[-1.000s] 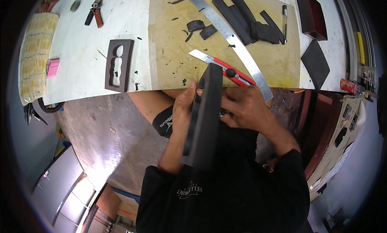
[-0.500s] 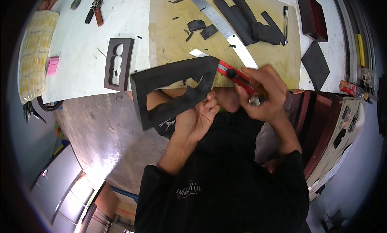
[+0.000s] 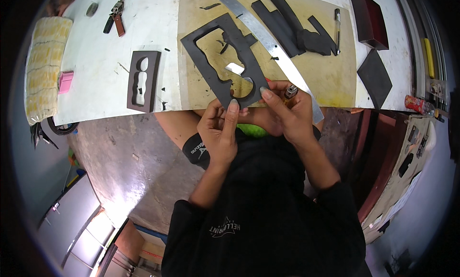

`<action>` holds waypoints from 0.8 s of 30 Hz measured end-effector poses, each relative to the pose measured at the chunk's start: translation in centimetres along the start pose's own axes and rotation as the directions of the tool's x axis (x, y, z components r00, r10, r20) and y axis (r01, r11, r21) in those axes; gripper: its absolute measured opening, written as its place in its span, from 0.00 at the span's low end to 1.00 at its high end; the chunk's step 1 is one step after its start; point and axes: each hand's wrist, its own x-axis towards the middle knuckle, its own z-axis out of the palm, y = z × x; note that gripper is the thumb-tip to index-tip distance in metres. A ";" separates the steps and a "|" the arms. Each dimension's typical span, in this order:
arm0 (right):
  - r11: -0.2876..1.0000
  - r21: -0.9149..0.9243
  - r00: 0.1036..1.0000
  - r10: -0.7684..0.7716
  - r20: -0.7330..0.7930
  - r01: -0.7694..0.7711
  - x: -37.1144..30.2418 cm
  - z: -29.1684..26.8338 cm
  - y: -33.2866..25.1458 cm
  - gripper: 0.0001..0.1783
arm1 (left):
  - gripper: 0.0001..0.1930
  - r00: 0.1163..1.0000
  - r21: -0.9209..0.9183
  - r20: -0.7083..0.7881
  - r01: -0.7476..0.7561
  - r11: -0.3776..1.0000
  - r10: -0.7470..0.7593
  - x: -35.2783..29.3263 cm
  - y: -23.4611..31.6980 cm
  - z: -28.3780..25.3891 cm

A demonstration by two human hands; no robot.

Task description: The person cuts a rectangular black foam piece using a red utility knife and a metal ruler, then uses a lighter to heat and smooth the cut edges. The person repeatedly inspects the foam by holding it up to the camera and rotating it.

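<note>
A black foam sheet [image 3: 209, 78] with a wavy-edged cutout is held tilted over the near edge of the work mat. My left hand [image 3: 219, 130] pinches its near corner, thumb on top. My right hand [image 3: 293, 111] grips the near right corner, thumb on the foam, and also keeps hold of a red utility knife [image 3: 290, 91], mostly hidden by fingers and foam. Through the cutout shows a pale flat piece [image 3: 234, 68]; I cannot tell whether it belongs to the knife. Black foam scraps [image 3: 224, 46] also show there. A steel ruler [image 3: 273, 49] lies just beyond, slanting toward my right hand.
Left of the mat [image 3: 297, 92] lies a smaller foam block [image 3: 130, 85] with a cutout. Black foam strips [image 3: 278, 30] and a pen [image 3: 337, 32] lie far right. Further right are a dark red box [image 3: 371, 20] and a diamond-shaped foam piece [image 3: 376, 80]. Pliers [image 3: 116, 15] rest far left.
The foam sheet has turned and lies flatter, farther over the mat. My right hand has moved from beside it onto its corner, the knife slipping mostly behind the foam.
</note>
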 end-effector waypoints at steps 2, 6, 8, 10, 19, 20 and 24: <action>0.896 -0.308 0.939 -0.342 -0.018 0.321 -0.1 0.0 0.8 0.13 | 0.13 0.999 0.066 -0.039 -0.035 0.997 0.037 0.1 0.6 0.6; 0.657 -0.538 0.840 -0.497 0.217 0.528 -2.2 -0.9 0.7 0.17 | 0.13 0.996 0.128 -0.045 -0.067 0.990 0.073 0.3 0.5 0.1; 0.596 -0.543 0.806 -0.430 0.407 0.592 -2.3 -0.4 -0.4 0.30 | 0.13 0.996 0.156 -0.037 -0.073 0.985 0.080 0.3 0.1 -0.3; 0.517 -0.585 0.779 -0.363 0.511 0.624 -2.1 0.2 -0.4 0.36 | 0.14 0.993 0.235 -0.010 -0.114 0.965 0.120 0.2 -0.3 -0.9; 0.097 -0.754 0.742 -0.294 0.602 0.650 -2.2 -1.1 -0.8 0.41 | 0.13 0.961 0.339 0.004 -0.261 0.904 0.276 -0.5 -0.7 -1.0; 0.021 -0.767 0.738 -0.288 0.610 0.642 -2.2 -1.3 -0.9 0.41 | 0.13 0.964 0.340 -0.001 -0.249 0.907 0.265 -0.5 -0.8 -1.0; -0.190 -0.725 0.596 -0.453 0.663 0.662 -1.5 -2.7 -0.9 0.38 | 0.14 0.939 0.439 0.004 -0.311 0.843 0.344 -0.5 -0.6 -1.0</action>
